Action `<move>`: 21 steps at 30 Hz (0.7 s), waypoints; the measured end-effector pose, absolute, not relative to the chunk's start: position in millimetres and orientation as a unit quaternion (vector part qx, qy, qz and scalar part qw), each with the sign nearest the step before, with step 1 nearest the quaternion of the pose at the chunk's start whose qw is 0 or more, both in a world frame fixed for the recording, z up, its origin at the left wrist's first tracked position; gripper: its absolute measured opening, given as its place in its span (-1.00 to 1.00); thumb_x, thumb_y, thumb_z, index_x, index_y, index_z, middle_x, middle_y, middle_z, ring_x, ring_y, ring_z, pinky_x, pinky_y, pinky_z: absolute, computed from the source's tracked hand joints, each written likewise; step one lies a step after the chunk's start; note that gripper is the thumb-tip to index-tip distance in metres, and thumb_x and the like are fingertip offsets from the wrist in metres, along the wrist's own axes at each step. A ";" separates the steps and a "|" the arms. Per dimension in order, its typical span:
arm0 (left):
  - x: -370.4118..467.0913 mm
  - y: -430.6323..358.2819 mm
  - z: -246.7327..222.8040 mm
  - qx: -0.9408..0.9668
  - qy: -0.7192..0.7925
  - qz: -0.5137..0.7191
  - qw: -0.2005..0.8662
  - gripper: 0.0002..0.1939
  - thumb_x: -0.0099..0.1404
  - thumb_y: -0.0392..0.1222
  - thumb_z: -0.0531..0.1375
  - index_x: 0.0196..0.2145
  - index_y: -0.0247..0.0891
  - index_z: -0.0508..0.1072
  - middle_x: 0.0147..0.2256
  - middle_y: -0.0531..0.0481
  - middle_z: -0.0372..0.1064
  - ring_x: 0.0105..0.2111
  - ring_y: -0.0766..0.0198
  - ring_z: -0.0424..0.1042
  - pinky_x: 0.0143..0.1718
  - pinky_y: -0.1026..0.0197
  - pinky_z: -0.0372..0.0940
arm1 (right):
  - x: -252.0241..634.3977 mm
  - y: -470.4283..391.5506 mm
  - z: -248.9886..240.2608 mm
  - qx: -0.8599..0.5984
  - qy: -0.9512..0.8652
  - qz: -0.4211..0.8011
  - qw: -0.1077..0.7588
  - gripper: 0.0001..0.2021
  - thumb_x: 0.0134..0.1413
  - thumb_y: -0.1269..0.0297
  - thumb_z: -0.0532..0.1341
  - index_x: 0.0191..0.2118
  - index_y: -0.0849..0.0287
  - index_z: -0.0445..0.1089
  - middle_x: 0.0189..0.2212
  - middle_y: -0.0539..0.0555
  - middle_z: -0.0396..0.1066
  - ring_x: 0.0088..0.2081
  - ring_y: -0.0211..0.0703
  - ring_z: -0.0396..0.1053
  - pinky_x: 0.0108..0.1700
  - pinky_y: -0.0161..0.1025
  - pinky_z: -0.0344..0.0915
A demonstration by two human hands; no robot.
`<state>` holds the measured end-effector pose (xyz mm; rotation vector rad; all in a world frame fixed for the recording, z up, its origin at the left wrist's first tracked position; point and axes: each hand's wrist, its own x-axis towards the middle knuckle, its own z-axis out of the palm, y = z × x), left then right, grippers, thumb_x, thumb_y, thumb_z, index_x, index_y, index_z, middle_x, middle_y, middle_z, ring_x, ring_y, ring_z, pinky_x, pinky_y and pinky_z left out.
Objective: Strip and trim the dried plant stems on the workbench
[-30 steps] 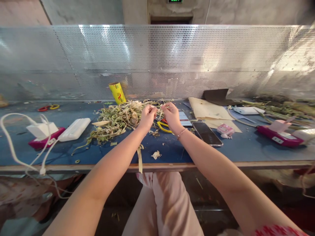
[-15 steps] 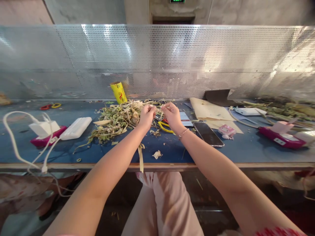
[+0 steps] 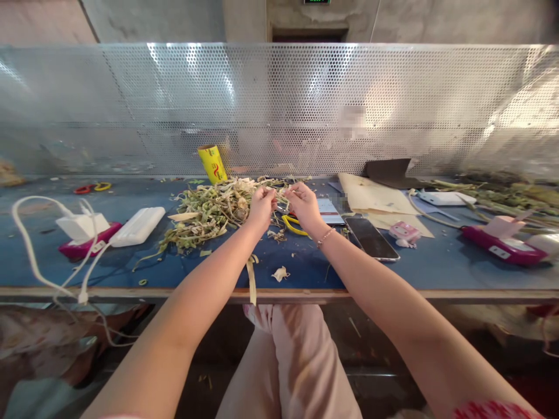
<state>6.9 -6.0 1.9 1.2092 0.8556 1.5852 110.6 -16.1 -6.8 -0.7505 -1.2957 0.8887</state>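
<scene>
My left hand (image 3: 262, 206) is closed in a pinch at the right side of a heap of dried plant scraps (image 3: 205, 212). Close beside it, my right hand (image 3: 304, 205) pinches too, its fingertips nearly meeting those of the left. Whatever lies between the fingers is too small to make out. Yellow-handled scissors (image 3: 293, 226) lie partly hidden beneath my right hand. Small dry bits (image 3: 276, 235) are scattered below my hands, and a pale dry scrap (image 3: 280, 273) rests nearer the table's front edge.
A yellow cardboard tube (image 3: 212, 164) stands tilted behind the heap. On the left are a white power bank (image 3: 138, 227) and a purple power strip (image 3: 78, 250) with cables. A phone (image 3: 371, 238), a pink case (image 3: 404, 231) and brown paper (image 3: 371, 195) lie on the right. Perforated metal panel (image 3: 244, 105) runs behind.
Both hands stay pinched close together in nearly the same place, with only slight finger movement. The whole view has shifted a little.
</scene>
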 end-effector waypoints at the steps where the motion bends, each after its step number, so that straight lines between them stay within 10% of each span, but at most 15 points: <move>1: 6.4 -6.7 3.1 0.482 0.349 0.645 0.479 -0.79 0.12 -0.30 0.12 -0.57 -0.26 0.11 -0.65 0.16 0.00 -0.67 0.50 0.06 -0.61 0.37 0.01 | 110.4 -16.2 -6.8 -0.329 -0.573 0.390 0.642 -0.78 -0.14 0.15 0.21 -0.52 0.10 0.15 -0.74 -0.17 0.01 -0.70 -0.44 -0.07 -0.62 -0.37 -0.13; 21: -7.6 -9.2 8.2 0.737 0.300 0.548 0.260 -0.80 0.01 -0.31 0.17 -0.33 -0.26 0.48 -0.26 -0.04 0.42 -0.46 0.42 0.29 -0.44 0.31 0.21 | 131.1 -14.2 -4.2 -0.264 -0.450 0.626 0.579 -0.74 -0.09 0.32 0.22 -0.55 0.16 0.05 -0.81 -0.22 -0.10 -0.75 -0.49 -0.12 -0.67 -0.43 -0.18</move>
